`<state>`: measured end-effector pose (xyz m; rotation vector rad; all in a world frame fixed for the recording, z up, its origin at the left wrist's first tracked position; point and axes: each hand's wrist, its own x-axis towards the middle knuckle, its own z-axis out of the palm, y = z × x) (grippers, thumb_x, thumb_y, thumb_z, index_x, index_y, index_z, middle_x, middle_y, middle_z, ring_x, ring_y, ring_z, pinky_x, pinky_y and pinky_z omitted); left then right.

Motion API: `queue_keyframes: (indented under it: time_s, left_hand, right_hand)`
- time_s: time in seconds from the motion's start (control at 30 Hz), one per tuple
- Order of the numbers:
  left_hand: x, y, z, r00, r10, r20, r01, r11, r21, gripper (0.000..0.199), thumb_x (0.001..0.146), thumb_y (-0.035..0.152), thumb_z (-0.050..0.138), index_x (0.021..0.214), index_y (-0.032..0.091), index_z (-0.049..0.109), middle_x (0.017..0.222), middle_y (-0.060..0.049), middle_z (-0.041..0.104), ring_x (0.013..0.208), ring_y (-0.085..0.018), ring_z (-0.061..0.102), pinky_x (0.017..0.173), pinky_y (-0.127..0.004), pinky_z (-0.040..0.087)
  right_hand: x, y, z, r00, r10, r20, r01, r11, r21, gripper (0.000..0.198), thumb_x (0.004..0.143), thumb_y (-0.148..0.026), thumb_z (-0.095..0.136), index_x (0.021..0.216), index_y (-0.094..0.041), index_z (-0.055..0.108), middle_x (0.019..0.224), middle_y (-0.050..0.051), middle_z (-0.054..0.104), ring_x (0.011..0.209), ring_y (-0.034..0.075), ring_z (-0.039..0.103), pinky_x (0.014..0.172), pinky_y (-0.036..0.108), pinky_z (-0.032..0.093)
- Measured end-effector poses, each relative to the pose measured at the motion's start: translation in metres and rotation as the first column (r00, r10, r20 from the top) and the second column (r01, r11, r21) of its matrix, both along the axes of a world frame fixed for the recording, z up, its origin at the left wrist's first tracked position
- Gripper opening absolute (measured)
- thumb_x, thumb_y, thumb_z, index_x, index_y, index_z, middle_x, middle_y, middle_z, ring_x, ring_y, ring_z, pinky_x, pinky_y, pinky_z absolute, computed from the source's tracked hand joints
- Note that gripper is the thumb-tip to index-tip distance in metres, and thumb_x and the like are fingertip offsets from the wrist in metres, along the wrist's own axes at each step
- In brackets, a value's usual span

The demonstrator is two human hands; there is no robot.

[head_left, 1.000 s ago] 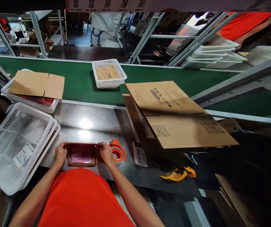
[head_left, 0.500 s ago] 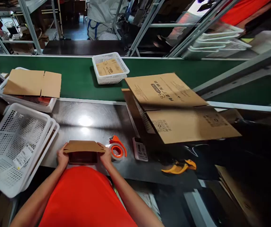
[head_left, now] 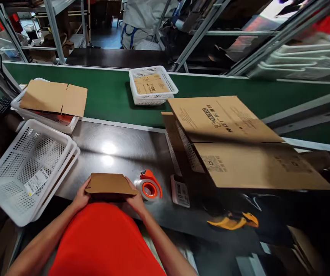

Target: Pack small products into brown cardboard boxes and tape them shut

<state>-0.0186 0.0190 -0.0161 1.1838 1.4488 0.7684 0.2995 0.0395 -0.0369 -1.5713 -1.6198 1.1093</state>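
Close to my red shirt, a small cardboard box [head_left: 109, 183] is held between both hands, its flap on the far side raised. My left hand [head_left: 82, 194] grips its left end, and my right hand [head_left: 134, 196] grips the right end. Just right of that hand lies an orange tape dispenser [head_left: 150, 186] with a roll of clear tape. The lower part of the box is hidden in shadow and behind my body.
White plastic baskets [head_left: 28, 176] stand at the left. A large cardboard sheet [head_left: 248, 153] juts over the right side of the steel table [head_left: 119, 142]. A phone-like object [head_left: 180, 191] and a yellow-handled tool [head_left: 235, 221] lie nearby. Another basket [head_left: 153, 99] rests on the green belt [head_left: 107, 96].
The view has swung left, so most things appear further right. The box's raised flap has come down towards me and now covers more of the dark opening.
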Motion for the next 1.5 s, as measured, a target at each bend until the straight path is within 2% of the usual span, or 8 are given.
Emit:
queue_keyframes:
  time_s: [0.13,0.3,0.6,0.77,1.0,1.17,1.3,1.5]
  left_hand:
    - [-0.007,-0.003,0.004,0.986,-0.164,0.036,0.165,0.986,-0.026,0.097,0.078,0.017,0.068,0.168,0.021,0.034,0.163,-0.012,0.054,0.149,-0.028,0.053,0.129,-0.05,0.035]
    - [-0.004,-0.013,-0.004,0.936,-0.35,-0.028,0.347,0.935,-0.066,0.112,0.085,0.028,0.07,0.172,0.021,0.0,0.177,-0.015,0.027,0.159,-0.031,0.036,0.131,-0.052,0.031]
    - [0.022,-0.029,-0.011,0.848,-0.393,-0.355,0.37,0.919,-0.136,0.118,0.088,0.042,0.068,0.171,0.018,-0.013,0.181,-0.017,0.003,0.167,-0.038,0.003,0.133,-0.059,0.018]
    - [0.022,-0.031,0.004,0.758,-0.409,-0.508,0.37,0.911,-0.181,0.103,0.09,0.035,0.062,0.172,0.011,0.005,0.178,-0.021,-0.013,0.167,-0.04,0.001,0.131,-0.059,0.019]
    - [0.006,-0.023,0.01,0.577,-0.584,-0.571,0.555,0.793,-0.25,0.106,0.087,0.037,0.063,0.171,0.006,0.007,0.18,-0.021,-0.003,0.167,-0.038,0.0,0.131,-0.057,0.018]
    - [-0.017,-0.016,-0.005,0.535,-0.592,-0.603,0.677,0.727,-0.115,0.126,0.078,0.057,0.076,0.17,0.004,0.01,0.178,-0.028,0.005,0.165,-0.047,0.009,0.131,-0.059,0.02]
    - [-0.034,-0.004,-0.019,0.534,-0.564,-0.63,0.728,0.686,0.003,0.099,0.091,0.032,0.064,0.172,0.016,0.01,0.179,-0.024,0.012,0.162,-0.041,0.025,0.127,-0.058,0.031]
    - [-0.038,0.018,-0.017,0.352,-0.594,-0.724,0.825,0.562,-0.061,0.081,0.095,0.019,0.056,0.17,0.025,0.027,0.177,-0.016,0.026,0.153,-0.038,0.042,0.121,-0.054,0.041]
  right_hand:
    - [0.015,0.005,-0.003,0.994,0.113,-0.008,-0.113,0.994,-0.004,0.076,0.079,-0.044,0.069,0.15,-0.02,0.056,0.144,0.017,0.068,0.132,0.036,0.066,0.112,0.053,0.055]
    - [0.032,0.007,-0.013,0.968,0.234,0.089,-0.235,0.972,0.008,0.084,0.078,-0.04,0.07,0.156,-0.018,0.048,0.148,0.021,0.064,0.132,0.038,0.066,0.111,0.055,0.055]
    - [0.045,-0.023,-0.045,0.849,0.357,0.39,-0.409,0.911,0.055,0.097,0.086,-0.039,0.062,0.17,-0.019,0.019,0.156,0.024,0.052,0.141,0.044,0.053,0.119,0.067,0.042]
    - [0.049,-0.035,-0.062,0.793,0.363,0.488,-0.437,0.899,0.041,0.1,0.091,-0.041,0.059,0.17,-0.011,0.005,0.155,0.03,0.047,0.142,0.048,0.047,0.118,0.073,0.037]
    - [0.045,-0.045,-0.058,0.775,0.357,0.521,-0.439,0.897,0.039,0.099,0.091,-0.047,0.062,0.171,-0.017,0.012,0.155,0.026,0.045,0.141,0.047,0.045,0.117,0.067,0.04]
    - [0.041,-0.033,-0.041,0.786,0.388,0.482,-0.442,0.897,-0.001,0.113,0.075,-0.052,0.079,0.169,-0.015,0.028,0.142,0.025,0.053,0.127,0.044,0.055,0.11,0.06,0.046]
    - [0.039,-0.025,-0.032,0.807,0.415,0.42,-0.465,0.885,0.018,0.115,0.07,-0.049,0.082,0.167,-0.013,0.032,0.153,0.027,0.049,0.136,0.044,0.051,0.117,0.059,0.04]
    - [0.036,-0.016,-0.024,0.872,0.365,0.327,-0.409,0.909,0.076,0.112,0.065,-0.045,0.084,0.163,-0.01,0.041,0.159,0.03,0.046,0.138,0.046,0.051,0.119,0.063,0.037]
